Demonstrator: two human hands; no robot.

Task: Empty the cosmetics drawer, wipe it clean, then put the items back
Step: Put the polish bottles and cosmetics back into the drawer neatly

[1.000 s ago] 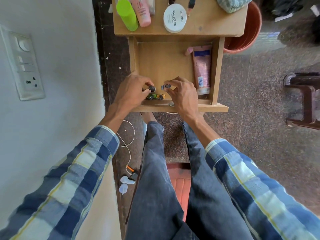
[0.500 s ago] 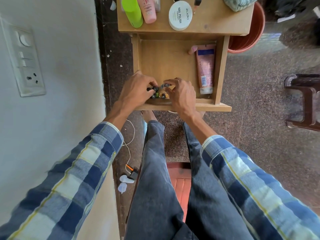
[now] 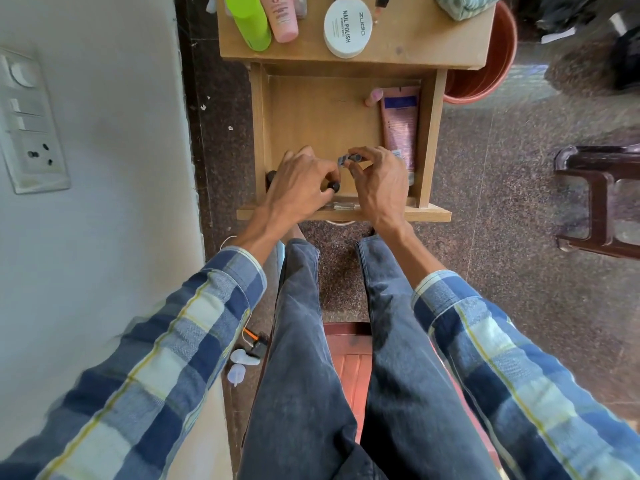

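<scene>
You are pinching small bottles [image 3: 349, 159] (nail polish, probably) in both hands, left hand [image 3: 304, 183] and right hand [image 3: 379, 180], so be standing them upright in the drawer [image 3: 311, 116].

Setting: room in a home, personal grooming corner.

Small wooden worktop [image 3: 415, 46] with an open drawer [image 3: 311, 116] below; toiletries on top: green bottle [image 3: 247, 24], pink tube [image 3: 282, 19], white jar [image 3: 348, 27] labelled "NAIL POLISH". Another pink tube [image 3: 400, 128] lies in the drawer. Painted wall at left carries a household switch and socket plate [image 3: 27, 123]. Speckled stone floor [image 3: 502, 202]. Brown plastic stool [image 3: 599, 199] at right, terracotta-coloured bucket [image 3: 485, 71] beside the worktop. Earphones with white cable [image 3: 242, 358] on the floor.
</scene>
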